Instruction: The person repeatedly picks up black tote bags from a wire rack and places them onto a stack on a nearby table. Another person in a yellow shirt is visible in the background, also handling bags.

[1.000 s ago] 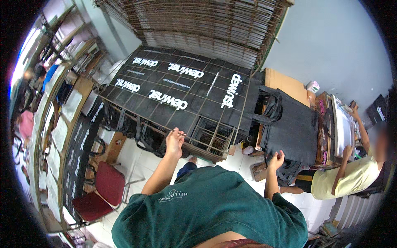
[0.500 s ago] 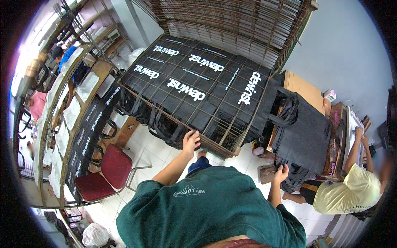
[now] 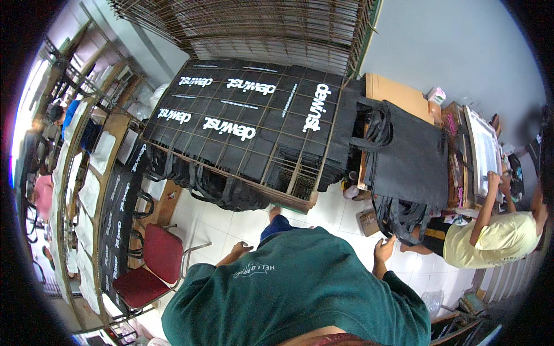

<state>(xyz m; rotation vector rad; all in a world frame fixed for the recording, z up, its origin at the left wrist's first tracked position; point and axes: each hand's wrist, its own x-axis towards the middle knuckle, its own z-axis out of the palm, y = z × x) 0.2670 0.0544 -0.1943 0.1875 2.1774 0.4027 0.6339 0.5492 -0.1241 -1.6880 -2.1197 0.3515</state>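
Note:
My left hand (image 3: pixel 236 251) is near my side, apart from the wire rack and holding nothing, its fingers loosely stretched. At my right, my right hand (image 3: pixel 384 250) is at the hanging black bag handles (image 3: pixel 401 218), its fingertips closed at a strap's lower end; the exact grip is partly hidden. These handles belong to flat black fabric bags (image 3: pixel 410 164) stacked on a low support. Ahead, more black bags with white print (image 3: pixel 231 115) lie under the wire grid of a rack (image 3: pixel 277 199), their handles (image 3: pixel 216 187) drooping over its near edge.
Tall wire racks (image 3: pixel 277 34) rise behind the bags. A red chair (image 3: pixel 156 259) and a long shelf with bags and white sheets (image 3: pixel 92 173) stand left. A co-worker in a yellow shirt (image 3: pixel 496 239) works at a framed screen (image 3: pixel 482 150) on the right. A wooden block (image 3: pixel 368 222) lies on the floor.
My left hand has left the rack's near edge and drawn back to my side. My right hand stays at the bag handles. The view has shifted right, and the co-worker's arms have moved.

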